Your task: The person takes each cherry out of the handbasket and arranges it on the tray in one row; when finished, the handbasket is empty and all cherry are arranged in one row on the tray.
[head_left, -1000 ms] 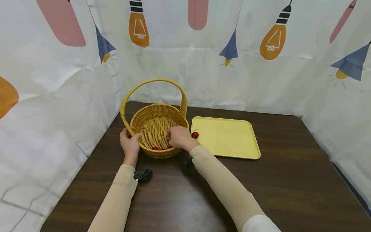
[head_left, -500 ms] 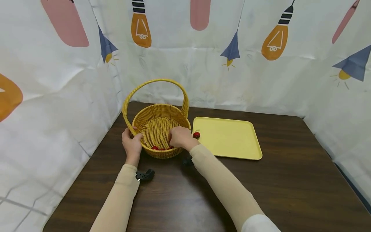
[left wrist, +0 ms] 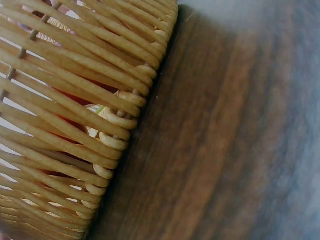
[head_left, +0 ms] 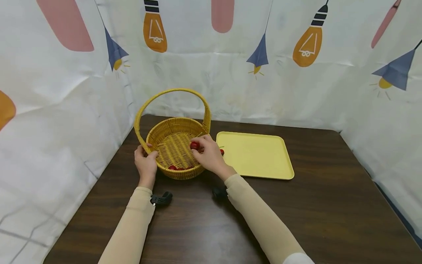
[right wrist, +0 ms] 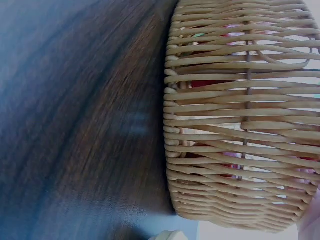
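Note:
My left hand point(head_left: 146, 167) grips the left rim of a yellow wicker basket point(head_left: 179, 175), at the foot of its arched handle point(head_left: 178, 90). Over the basket's right side, my right hand point(head_left: 210, 154) pinches a dark red cherry point(head_left: 195, 145) with a thin stem. Several more cherries point(head_left: 172, 167) lie inside against the near wall, partly hidden by the rim. Both wrist views are filled by the woven basket side point(left wrist: 75, 90), with bits of red showing through the gaps. Another cherry point(head_left: 222, 151) sits at the tray's left edge, partly covered by my right hand.
A flat yellow tray point(head_left: 260, 156) lies just right of the basket. The dark wooden table point(head_left: 313, 205) ends at a white printed curtain point(head_left: 230, 88) behind and at both sides. Black straps point(head_left: 161, 198) are worn at the wrists.
My right hand has risen from the basket's bottom near the front wall, and a cherry now shows between its fingers. The left hand keeps its hold on the rim.

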`<act>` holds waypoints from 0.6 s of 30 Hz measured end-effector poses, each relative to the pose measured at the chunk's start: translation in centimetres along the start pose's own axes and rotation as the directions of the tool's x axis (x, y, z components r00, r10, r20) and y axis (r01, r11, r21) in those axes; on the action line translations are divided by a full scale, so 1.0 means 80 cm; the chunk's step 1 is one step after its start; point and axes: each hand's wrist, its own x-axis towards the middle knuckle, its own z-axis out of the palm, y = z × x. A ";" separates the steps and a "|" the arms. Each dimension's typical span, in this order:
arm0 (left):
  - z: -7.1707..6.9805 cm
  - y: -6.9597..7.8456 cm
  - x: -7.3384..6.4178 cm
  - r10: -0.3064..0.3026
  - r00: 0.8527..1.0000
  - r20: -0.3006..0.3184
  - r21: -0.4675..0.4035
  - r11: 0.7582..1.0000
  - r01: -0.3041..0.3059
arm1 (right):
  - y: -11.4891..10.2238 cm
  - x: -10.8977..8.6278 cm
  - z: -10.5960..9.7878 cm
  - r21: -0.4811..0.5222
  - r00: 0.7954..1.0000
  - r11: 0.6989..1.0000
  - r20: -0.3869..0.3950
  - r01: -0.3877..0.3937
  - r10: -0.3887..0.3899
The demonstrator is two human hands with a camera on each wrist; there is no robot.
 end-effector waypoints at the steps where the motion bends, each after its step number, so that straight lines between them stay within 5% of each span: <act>1: -0.001 0.000 0.000 0.000 1.000 0.002 -0.001 1.000 0.000 | 0.000 -0.001 -0.001 0.023 1.000 1.000 -0.013 0.000 0.000; 9: 0.000 -0.004 0.002 -0.008 1.000 0.003 0.004 1.000 0.008 | 0.002 -0.013 -0.016 0.216 0.995 0.976 -0.090 -0.028 0.048; 18: 0.002 -0.005 0.004 -0.006 1.000 -0.006 0.000 1.000 0.006 | 0.014 -0.025 -0.043 0.303 0.987 0.950 -0.115 -0.070 0.109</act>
